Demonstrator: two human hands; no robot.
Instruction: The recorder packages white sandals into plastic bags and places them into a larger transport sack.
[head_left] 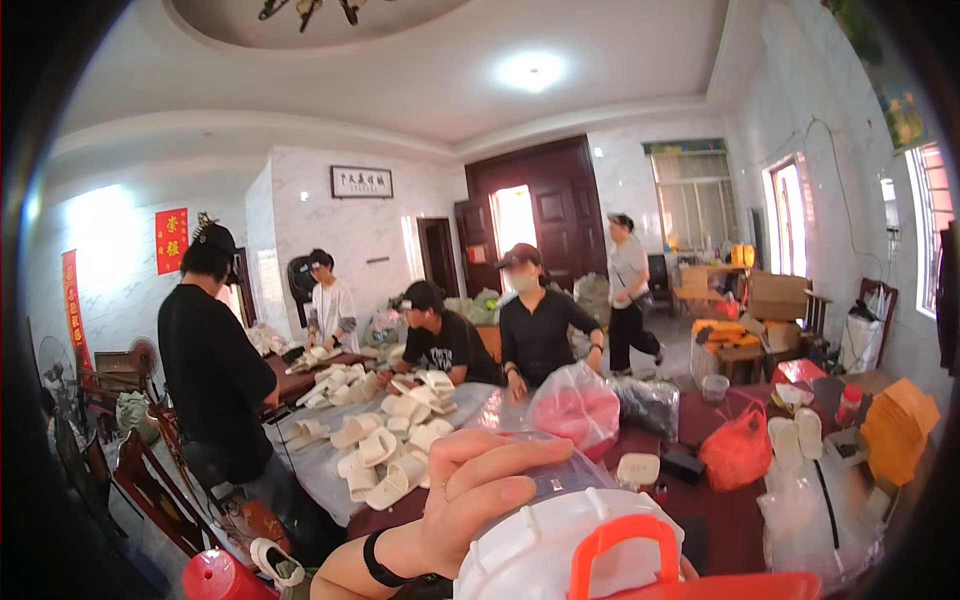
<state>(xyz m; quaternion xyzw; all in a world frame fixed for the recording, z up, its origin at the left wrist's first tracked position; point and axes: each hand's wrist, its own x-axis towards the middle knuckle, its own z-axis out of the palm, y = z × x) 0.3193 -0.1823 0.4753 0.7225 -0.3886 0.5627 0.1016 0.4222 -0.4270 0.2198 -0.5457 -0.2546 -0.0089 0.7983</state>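
Close in front of me is a big plastic jug with a clear body (565,478), a white lid (560,550) and an orange loop handle (625,545). It is tilted, with its lid end toward me. My left hand (480,495), a black band on its wrist, grips the clear body just beyond the lid, fingers wrapped over the top. At the lid's right edge a sliver of skin shows, perhaps my right hand (688,568); its fingers are hidden. Past the jug, a heap of cream slippers (385,450) lies on plastic sheeting over the table.
Across the table are a masked person in black (540,330) and one leaning over the slippers (445,345). Another person (210,350) stands left; two more are farther back. A red bag (735,450), pink bag (575,410), orange package (900,430) and wooden chair (150,490) are around.
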